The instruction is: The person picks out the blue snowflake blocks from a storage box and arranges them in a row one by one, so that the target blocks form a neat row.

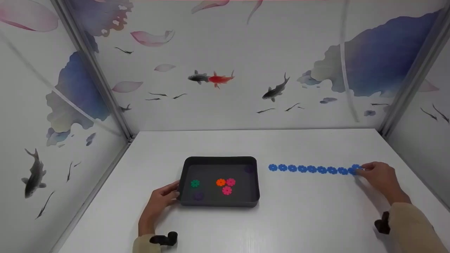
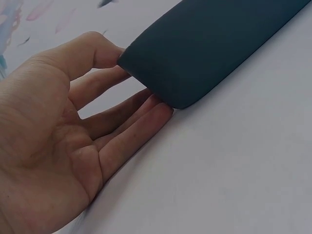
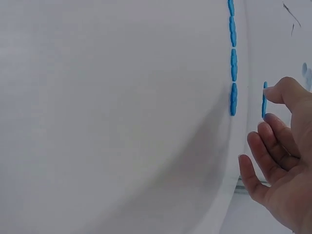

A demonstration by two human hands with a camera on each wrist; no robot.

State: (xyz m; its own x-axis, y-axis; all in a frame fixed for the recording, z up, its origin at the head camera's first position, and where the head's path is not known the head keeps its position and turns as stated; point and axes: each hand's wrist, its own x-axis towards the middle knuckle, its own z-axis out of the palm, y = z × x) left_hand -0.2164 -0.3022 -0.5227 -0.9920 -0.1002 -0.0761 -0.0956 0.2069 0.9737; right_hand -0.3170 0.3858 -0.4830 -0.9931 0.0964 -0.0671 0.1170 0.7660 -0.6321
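Note:
My right hand pinches a blue flower-shaped disc between thumb and fingertips, raised over the table with its other fingers spread loosely. In the head view that piece overlaps the right end of a row of several matching blue discs lying flat, edge to edge. At the other side, my left hand rests its fingertips on the left outer wall of a dark rectangular tray. Its fingers are extended and the palm stays apart from the tray, as the left wrist view shows.
Inside the tray lie a green disc, an orange disc, two pink discs and two dark purple discs. Printed white panels border the white table at the back and sides.

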